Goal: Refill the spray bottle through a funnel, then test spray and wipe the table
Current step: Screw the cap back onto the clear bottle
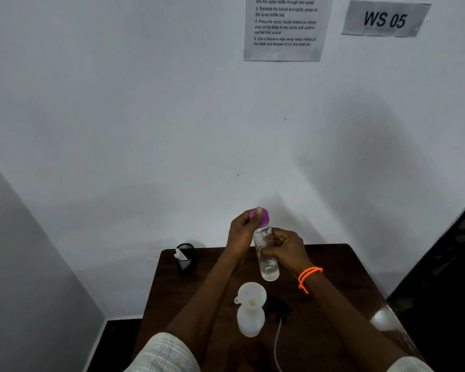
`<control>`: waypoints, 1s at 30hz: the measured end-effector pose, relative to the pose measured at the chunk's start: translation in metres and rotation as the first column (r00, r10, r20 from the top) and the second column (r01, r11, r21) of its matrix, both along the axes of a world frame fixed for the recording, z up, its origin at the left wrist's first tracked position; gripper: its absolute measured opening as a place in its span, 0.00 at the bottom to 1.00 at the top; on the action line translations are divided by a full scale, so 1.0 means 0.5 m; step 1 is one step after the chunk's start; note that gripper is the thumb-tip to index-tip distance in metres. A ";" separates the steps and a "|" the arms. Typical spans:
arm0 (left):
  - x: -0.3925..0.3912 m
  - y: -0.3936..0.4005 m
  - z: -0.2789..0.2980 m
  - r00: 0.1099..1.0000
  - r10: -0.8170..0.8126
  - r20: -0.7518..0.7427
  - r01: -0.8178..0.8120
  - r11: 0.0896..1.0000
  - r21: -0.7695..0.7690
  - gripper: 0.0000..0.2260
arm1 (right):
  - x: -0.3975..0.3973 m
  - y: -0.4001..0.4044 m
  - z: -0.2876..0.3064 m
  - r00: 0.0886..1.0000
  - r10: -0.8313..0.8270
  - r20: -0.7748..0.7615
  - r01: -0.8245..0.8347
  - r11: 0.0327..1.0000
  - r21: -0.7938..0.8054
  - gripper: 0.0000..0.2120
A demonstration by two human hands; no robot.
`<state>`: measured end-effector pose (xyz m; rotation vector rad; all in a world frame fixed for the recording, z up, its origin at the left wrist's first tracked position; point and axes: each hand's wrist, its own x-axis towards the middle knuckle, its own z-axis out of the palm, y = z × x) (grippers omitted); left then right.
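Above the far half of the dark table [341, 267], a clear supply bottle [266, 260] with a purple cap [262, 217] is held in the air, tilted with its cap away from the person. The right hand [283, 247] is wrapped round its middle, and the left hand [243, 228] has its fingers curled on the cap — apparently twisting it, though whether on or off I cannot tell. Nearer the person stands the white spray bottle [250, 322], upright, with one white funnel [251, 292] seated in its neck; its black spray head [279, 307] lies just beside it on the table, dip tube trailing toward the near edge. My worry: if the cap comes free while the bottle is tilted, liquid could spill past the funnel, and a forearm passing close could knock the top-heavy spray bottle over. Counted — two bottles, one funnel, one spray head, one cap. Farther out, one black mesh bin [185, 257] holding white tissue sits at the table's far left corner. On the wall hang one instruction sheet [285, 28] and one "WS 05" sign [384, 19]. An orange bracelet [308, 276] circles the right wrist.
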<state>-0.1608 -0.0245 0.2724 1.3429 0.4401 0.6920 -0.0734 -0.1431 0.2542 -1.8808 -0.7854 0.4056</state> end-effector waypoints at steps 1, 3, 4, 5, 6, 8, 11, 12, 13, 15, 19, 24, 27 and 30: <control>0.000 -0.001 0.002 1.000 -0.001 -0.009 0.001 0.999 0.033 0.13 | 0.000 0.002 0.001 1.000 0.003 -0.001 -0.003 1.000 0.003 0.18; 0.001 0.002 0.000 1.000 0.001 0.000 -0.001 0.996 0.091 0.14 | -0.001 0.004 0.003 1.000 0.003 -0.010 -0.003 1.000 0.008 0.16; 0.003 0.007 -0.003 1.000 0.013 0.009 -0.014 0.996 0.093 0.15 | -0.001 0.004 0.004 1.000 -0.001 -0.020 0.001 1.000 0.014 0.16; 0.004 0.014 -0.006 0.999 0.036 0.015 -0.037 0.997 0.073 0.16 | 0.001 0.004 0.005 0.999 -0.006 -0.036 0.006 1.000 0.021 0.15; 0.005 0.021 -0.010 0.998 0.058 0.022 -0.059 0.998 0.032 0.15 | 0.003 0.003 0.005 0.999 -0.008 -0.054 0.010 1.000 0.027 0.15; 0.005 0.034 -0.018 0.995 0.084 0.057 -0.080 0.994 -0.071 0.11 | 0.009 0.004 0.004 0.997 0.009 -0.074 -0.006 0.999 0.037 0.16; 0.001 0.037 -0.020 0.994 0.064 0.093 -0.053 0.992 -0.114 0.11 | 0.010 0.010 0.001 0.997 0.022 -0.075 -0.018 0.999 0.050 0.19; -0.003 0.032 -0.013 0.996 0.053 0.075 -0.045 0.994 -0.100 0.15 | 0.007 0.012 0.002 0.997 0.020 -0.070 -0.016 0.998 0.055 0.20; -0.006 0.027 -0.006 0.998 0.042 0.049 -0.038 0.996 -0.080 0.19 | 0.004 0.015 0.001 0.998 0.023 -0.064 -0.019 0.998 0.062 0.20; -0.008 0.020 0.005 1.000 0.011 0.008 -0.011 0.999 -0.044 0.24 | -0.002 0.021 0.001 0.998 0.036 -0.044 -0.033 0.997 0.069 0.19; -0.007 0.018 0.013 0.999 -0.044 -0.028 0.045 0.998 0.035 0.19 | -0.009 0.028 -0.002 0.998 0.044 -0.040 -0.041 0.996 0.079 0.18; -0.008 0.043 -0.004 0.999 0.038 0.008 -0.038 0.999 0.022 0.20 | -0.003 0.030 -0.001 0.996 0.029 -0.086 -0.019 0.994 0.112 0.15; -0.012 0.048 -0.004 0.997 0.020 0.075 -0.009 0.990 -0.139 0.16 | 0.001 0.034 -0.002 0.993 0.040 -0.107 -0.026 0.991 0.129 0.17; -0.014 0.045 -0.001 0.999 0.001 0.040 0.003 0.996 -0.094 0.20 | 0.000 0.039 -0.006 0.994 0.035 -0.107 -0.020 0.991 0.136 0.18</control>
